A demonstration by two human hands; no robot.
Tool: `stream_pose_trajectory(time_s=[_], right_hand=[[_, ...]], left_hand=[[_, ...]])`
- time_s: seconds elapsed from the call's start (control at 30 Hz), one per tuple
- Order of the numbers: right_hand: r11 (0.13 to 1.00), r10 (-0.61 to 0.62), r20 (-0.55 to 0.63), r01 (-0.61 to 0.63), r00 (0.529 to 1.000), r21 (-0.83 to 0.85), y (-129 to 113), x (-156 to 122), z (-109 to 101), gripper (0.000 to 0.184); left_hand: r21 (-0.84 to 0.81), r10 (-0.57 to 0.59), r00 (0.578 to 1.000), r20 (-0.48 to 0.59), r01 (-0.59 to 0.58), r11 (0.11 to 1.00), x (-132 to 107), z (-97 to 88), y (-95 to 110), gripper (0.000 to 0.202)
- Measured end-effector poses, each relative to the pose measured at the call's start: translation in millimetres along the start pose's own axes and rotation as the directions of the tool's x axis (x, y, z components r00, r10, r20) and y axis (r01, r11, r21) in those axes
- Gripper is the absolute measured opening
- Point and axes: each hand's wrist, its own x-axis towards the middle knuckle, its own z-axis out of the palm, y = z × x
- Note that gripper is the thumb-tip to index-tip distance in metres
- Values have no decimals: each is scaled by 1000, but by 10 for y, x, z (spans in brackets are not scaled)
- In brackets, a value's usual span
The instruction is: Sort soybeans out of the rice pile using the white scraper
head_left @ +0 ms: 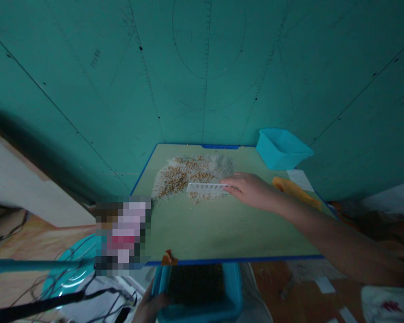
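My right hand (244, 188) reaches over the board from the right, its fingers closed on the end of a white plastic strip with a row of openings (205, 188). The strip lies across the near side of a spread heap of white grains and round tan beans (180, 175). Below the board's front edge, my left hand (151, 305) grips the left side of a blue plastic bin (234, 296). Dark, grainy contents fill much of that bin; their kind is too dim to make out.
The pale green board (222, 233) has a blue rim. At its back right corner stands a turquoise basin (279, 152), with an orange cloth-like piece (294, 192) nearer me. An orange scrap (169, 258) sits on the front edge. Cables and a turquoise round stool (70, 264) are at left.
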Motion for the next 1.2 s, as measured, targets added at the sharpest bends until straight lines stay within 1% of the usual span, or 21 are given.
stream_pose_trajectory(time_s=[0.13, 0.3, 0.4, 0.5, 0.63, 0.8, 0.9, 0.97, 1.03, 1.1, 1.2], right_hand=[[1000, -23, 22, 23, 999, 6, -33, -62, -40, 26], [997, -80, 26, 81, 996, -16, -59, -133, -58, 25], [994, -110, 15, 110, 994, 2, -64, -166, -59, 26], [991, -131, 20, 131, 991, 20, -62, -202, -61, 25], [988, -148, 25, 147, 989, 38, -46, -251, -57, 24], [988, -143, -5, 143, 990, 61, -30, -264, -40, 24], [987, -140, -1, 140, 990, 79, -43, -247, -20, 24], [987, -138, 4, 137, 990, 80, -59, -239, -6, 25], [987, -142, 9, 141, 990, 80, -73, -239, 4, 25], [986, -149, 16, 148, 989, 83, -80, -246, 4, 25], [985, -150, 10, 148, 989, 85, -73, -255, -9, 24]], left_hand=[[-5, -15, 1000, 12, 15, 1000, 16, 30, 5, 77], [5, 0, 999, -38, 0, 1000, 110, -53, -66, 77], [24, 20, 999, -39, -19, 1000, 134, -84, -81, 70], [28, 32, 999, -39, -31, 999, 122, -69, -56, 58], [43, 39, 998, -49, -37, 998, 75, 0, 4, 45], [-11, -4, 1000, 15, 4, 1000, -32, 168, 74, 42], [-41, -1, 999, 42, 3, 999, -48, 252, 82, 37], [-48, -19, 998, 59, 22, 999, 16, 253, 70, 35], [-23, -65, 995, 69, 67, 998, 145, 204, 55, 31], [64, -103, 991, 84, 98, 993, 302, 128, 41, 21], [84, -58, 996, 72, 52, 995, 463, 32, 16, 19]])
